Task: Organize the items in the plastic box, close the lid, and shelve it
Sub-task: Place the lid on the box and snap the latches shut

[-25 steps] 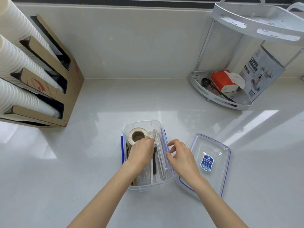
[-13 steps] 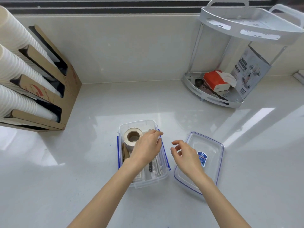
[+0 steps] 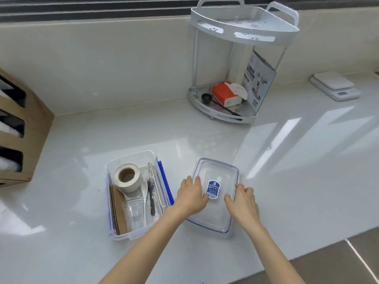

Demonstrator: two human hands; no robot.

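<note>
Both hands have left the box since 1 s ago and gone right to the lid; cam view also swung right, so the cup rack is now half cut off at the left edge.

L to R:
- cardboard cup rack (image 3: 24, 128), far left, well clear of the work.
- plastic box (image 3: 131, 158) on the countertop (image 3: 287, 160), lid off. Inside: cardboard strip (image 3: 118, 212) along the left wall, tape roll (image 3: 127, 177) at the back, clear cups (image 3: 134, 211) lying on their side in front of it, then white spoon (image 3: 144, 190), black fork (image 3: 151, 196), clear utensils (image 3: 158, 187) against the right wall. Contents look sorted and below the rim, as far as I can tell.
- lid (image 3: 215, 171) lies flat just right of the box, near but not touching.
- left hand (image 3: 191, 196) on lid's left edge, fingers spread flat over it. right hand (image 3: 242, 203) at lid's right edge, fingers curled around the rim. Looks like contact/early grip, not lifted yet; grip not firm enough to call it held.
- corner shelf (image 3: 244, 30) back right; lower tier has a tissue pack (image 3: 225, 94) and scoop, top tier looks free. Scale (image 3: 336, 87) far right.

Step in hand, imo: pick up lid, cap the box.
How to do it well: grip both long edges, check which face goes down before moving, carry it level over the box, match corners, press flat. Watch the tape roll, it's the tallest item and may foul the lid. Then snap the blue latches (image 3: 164, 181) on all sides before lifting the box.
</note>
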